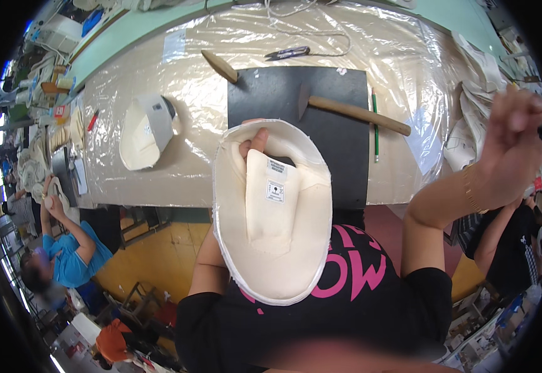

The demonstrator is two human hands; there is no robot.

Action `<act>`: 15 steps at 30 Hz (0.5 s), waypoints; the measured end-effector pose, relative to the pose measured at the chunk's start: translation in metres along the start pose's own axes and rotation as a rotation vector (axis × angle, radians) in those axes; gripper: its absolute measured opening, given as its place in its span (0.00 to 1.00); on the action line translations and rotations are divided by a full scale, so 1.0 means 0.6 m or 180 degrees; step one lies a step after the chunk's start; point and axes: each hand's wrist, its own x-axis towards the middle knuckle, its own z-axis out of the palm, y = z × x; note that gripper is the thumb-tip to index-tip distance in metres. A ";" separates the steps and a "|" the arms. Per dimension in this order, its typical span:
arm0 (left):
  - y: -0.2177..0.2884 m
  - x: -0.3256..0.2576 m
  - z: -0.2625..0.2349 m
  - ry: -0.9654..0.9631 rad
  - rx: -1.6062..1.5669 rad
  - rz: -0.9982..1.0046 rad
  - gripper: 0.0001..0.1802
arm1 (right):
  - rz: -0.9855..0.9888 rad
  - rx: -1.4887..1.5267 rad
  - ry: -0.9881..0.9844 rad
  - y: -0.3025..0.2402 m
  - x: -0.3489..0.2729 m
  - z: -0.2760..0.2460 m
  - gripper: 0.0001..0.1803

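A person in a black shirt with pink lettering stands at a workbench covered in clear plastic sheet point(159, 180). On the bench lies a dark square mat point(339, 155), the landmark for everything here.

The left hand point(253, 144) holds up a cream fabric shoe upper point(272, 211) in front of the mat's near edge, just above the person's chest. The upper's open side faces the viewer, showing a pale tongue with a small white label. Only the fingertips show, curled over the upper's far rim; the rest of the hand is hidden behind the fabric.

The right hand point(514, 149) is raised well to the right of the mat, beyond the bench's corner. It is blurred, with fingers bunched close together; whether it holds anything cannot be told.

A hammer with a wooden handle point(352, 112) lies across the mat's far right part. A green pencil point(375, 124) lies along the mat's right edge. A second wooden-handled tool point(219, 66) rests at the mat's far left corner. Small thread snips point(287, 53) lie beyond the mat's far edge. A second cream upper point(146, 132) sits on the plastic, left of the mat. A stack of pale fabric pieces point(473, 105) lies to the mat's right.
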 end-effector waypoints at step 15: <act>-0.074 0.019 -0.072 0.0398 -0.0522 -0.1190 0.19 | 0.2258 -0.1757 -0.1610 0.208 -0.234 0.178 0.08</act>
